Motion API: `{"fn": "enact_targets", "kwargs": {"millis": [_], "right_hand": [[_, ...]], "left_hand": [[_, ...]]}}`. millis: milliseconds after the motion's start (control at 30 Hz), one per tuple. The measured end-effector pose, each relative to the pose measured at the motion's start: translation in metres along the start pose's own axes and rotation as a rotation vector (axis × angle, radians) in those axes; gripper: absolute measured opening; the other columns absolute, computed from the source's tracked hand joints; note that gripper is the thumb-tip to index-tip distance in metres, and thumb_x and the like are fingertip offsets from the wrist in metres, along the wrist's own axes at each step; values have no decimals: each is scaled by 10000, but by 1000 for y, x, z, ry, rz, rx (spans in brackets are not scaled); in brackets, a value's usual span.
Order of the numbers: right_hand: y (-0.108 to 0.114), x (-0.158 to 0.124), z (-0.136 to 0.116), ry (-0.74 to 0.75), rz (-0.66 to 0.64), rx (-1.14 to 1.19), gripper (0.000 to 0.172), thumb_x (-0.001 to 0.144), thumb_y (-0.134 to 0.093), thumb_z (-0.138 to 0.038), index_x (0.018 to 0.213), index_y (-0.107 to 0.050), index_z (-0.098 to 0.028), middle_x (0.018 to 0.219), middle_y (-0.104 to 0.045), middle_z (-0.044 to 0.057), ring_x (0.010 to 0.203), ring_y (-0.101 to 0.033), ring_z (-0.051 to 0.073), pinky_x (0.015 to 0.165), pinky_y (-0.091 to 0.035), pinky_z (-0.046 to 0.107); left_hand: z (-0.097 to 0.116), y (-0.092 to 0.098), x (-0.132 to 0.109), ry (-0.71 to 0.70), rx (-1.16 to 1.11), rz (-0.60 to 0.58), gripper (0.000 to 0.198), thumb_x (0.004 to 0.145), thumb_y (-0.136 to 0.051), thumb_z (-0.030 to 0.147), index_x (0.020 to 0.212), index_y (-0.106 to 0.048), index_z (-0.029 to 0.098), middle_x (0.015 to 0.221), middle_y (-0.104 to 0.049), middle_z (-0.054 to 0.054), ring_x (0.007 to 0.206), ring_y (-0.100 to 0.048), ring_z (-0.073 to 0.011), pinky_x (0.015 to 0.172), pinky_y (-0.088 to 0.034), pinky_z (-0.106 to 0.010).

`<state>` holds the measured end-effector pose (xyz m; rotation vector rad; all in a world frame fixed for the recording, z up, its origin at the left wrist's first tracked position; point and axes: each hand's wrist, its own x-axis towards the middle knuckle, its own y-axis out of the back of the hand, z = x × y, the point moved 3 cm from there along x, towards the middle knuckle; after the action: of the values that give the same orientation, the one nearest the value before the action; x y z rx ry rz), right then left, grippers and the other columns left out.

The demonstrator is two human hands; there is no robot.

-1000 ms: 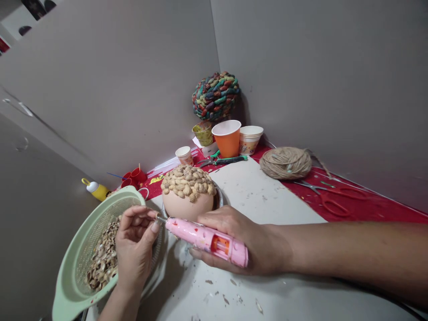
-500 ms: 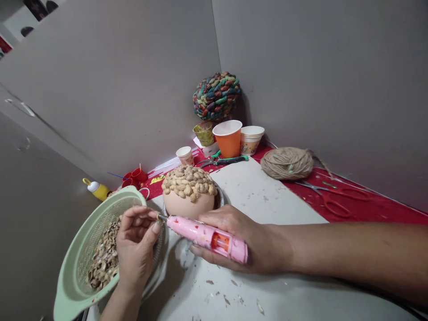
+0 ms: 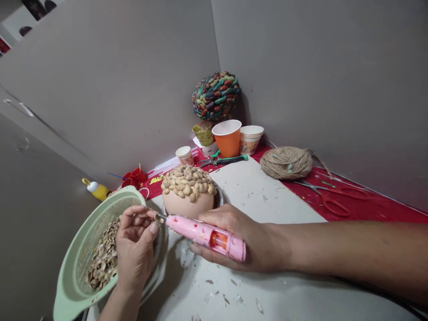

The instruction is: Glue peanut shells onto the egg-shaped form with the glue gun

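My right hand (image 3: pixel 240 240) grips a pink glue gun (image 3: pixel 203 235) that lies almost level, its metal tip pointing left. My left hand (image 3: pixel 135 243) is pinched round a small shell, mostly hidden by the fingers, held right at that tip above the rim of a pale green colander (image 3: pixel 72 285) filled with nut shells (image 3: pixel 102 258). Just behind the gun sits a peach-coloured ball (image 3: pixel 187 203) whose top is covered with glued shells (image 3: pixel 187 182); it rests in a dish.
Grey board (image 3: pixel 261 196) over a red cloth. Behind stand an orange cup (image 3: pixel 228 138), stacked paper cups (image 3: pixel 250 139), a small cup (image 3: pixel 184 155), a painted shell ball (image 3: pixel 216 96), a twine ball (image 3: pixel 286 162), red scissors (image 3: pixel 334 196), green pliers (image 3: pixel 224 159), red cups (image 3: pixel 133 177), a yellow bottle (image 3: pixel 96 189).
Almost nothing has changed. The glue gun's tip has stayed against the shell in my left fingers, with only a slight shift of both hands.
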<state>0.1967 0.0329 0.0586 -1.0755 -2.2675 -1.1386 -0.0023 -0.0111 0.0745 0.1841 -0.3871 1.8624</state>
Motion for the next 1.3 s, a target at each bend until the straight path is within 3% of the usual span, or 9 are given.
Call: {"fn": "enact_targets", "kwargs": {"millis": [1300], "right_hand": [[0,1,1,27,12,10,271,874,-557,-304,664,-503,-141,608,-483,-23,525,-375,69,518,-318,221]], "left_hand": [[0,3,4,-82,-43,-33,338,707,-790,110,1000,-673,229,856,-700,-7,803,-657,-83,758,-545,-152]]}}
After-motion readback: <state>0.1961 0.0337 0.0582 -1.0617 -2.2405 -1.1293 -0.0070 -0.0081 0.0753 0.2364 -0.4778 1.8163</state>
